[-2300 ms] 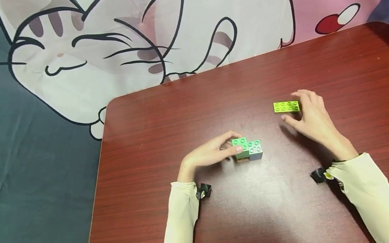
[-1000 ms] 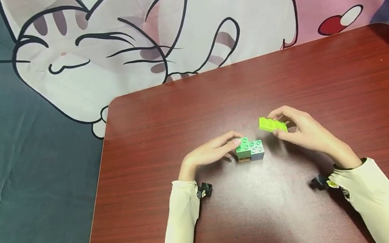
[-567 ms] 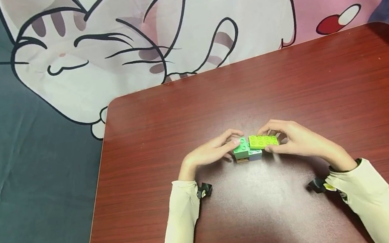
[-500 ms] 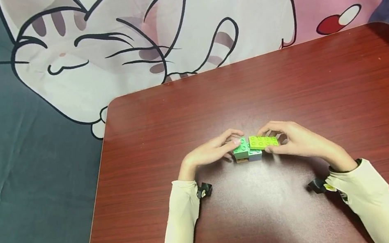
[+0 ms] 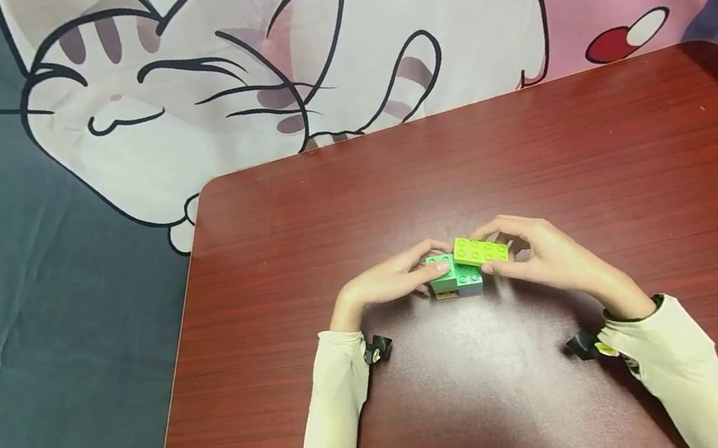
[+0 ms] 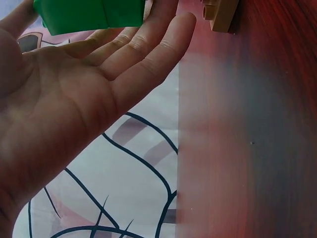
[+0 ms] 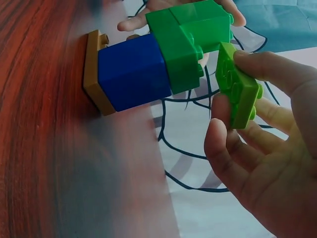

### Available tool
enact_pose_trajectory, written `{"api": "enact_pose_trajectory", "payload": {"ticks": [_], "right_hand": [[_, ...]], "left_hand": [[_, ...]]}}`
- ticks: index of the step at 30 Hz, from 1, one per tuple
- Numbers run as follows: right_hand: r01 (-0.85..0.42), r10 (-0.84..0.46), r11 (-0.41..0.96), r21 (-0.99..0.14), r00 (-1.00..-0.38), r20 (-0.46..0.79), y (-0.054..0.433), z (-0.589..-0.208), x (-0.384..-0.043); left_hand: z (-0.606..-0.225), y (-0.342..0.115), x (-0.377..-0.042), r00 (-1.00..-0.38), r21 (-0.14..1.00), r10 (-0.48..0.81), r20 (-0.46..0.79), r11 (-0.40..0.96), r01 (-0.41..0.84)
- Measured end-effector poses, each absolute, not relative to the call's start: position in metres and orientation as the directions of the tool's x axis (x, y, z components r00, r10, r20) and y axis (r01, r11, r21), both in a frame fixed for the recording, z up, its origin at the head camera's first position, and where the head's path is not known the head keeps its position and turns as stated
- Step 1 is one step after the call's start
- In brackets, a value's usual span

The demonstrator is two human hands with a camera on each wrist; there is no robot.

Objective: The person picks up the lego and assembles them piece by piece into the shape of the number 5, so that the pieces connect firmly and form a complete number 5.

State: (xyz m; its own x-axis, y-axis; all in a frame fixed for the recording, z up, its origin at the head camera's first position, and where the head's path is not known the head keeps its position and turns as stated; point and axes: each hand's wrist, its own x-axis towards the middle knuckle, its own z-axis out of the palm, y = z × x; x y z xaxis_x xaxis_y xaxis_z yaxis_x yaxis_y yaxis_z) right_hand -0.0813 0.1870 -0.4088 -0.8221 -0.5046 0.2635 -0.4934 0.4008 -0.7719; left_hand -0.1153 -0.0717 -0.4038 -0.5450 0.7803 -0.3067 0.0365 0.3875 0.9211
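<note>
A stack of toy building blocks stands on the table: a brown base [image 7: 98, 74], a blue block [image 7: 133, 72], a wide green brick [image 7: 183, 74] and a second green brick [image 7: 205, 25] on one side of the top. My left hand [image 5: 389, 279] holds that upper green brick between thumb and fingers, and the left wrist view shows its green underside [image 6: 94, 15] over my palm. With my right hand [image 5: 545, 251] I pinch a lime-green brick [image 5: 480, 250], tilted above the stack's right half. In the right wrist view a gap separates it from the wide green brick's studs.
The reddish-brown wooden table [image 5: 330, 213] has a rounded far-left corner. Behind it hangs a cloth [image 5: 361, 40] printed with a cartoon cat. Small black wrist cameras sit at both sleeves.
My right hand has picked the lime-green brick off the table and carried it left over the stack. Over the last half second the brick has shifted slightly away and tilted. My left hand stays at the stack.
</note>
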Motion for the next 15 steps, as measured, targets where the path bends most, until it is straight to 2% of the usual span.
{"api": "enact_pose_trajectory", "payload": {"ticks": [15], "right_hand": [[-0.489, -0.467, 0.39, -0.78, -0.835, 0.29, 0.1898, -0.4056, -0.0825]], "left_hand": [[-0.4041, -0.0724, -0.1162, -0.53, 0.924, 0.797, -0.289, 0.377, 0.062]]}}
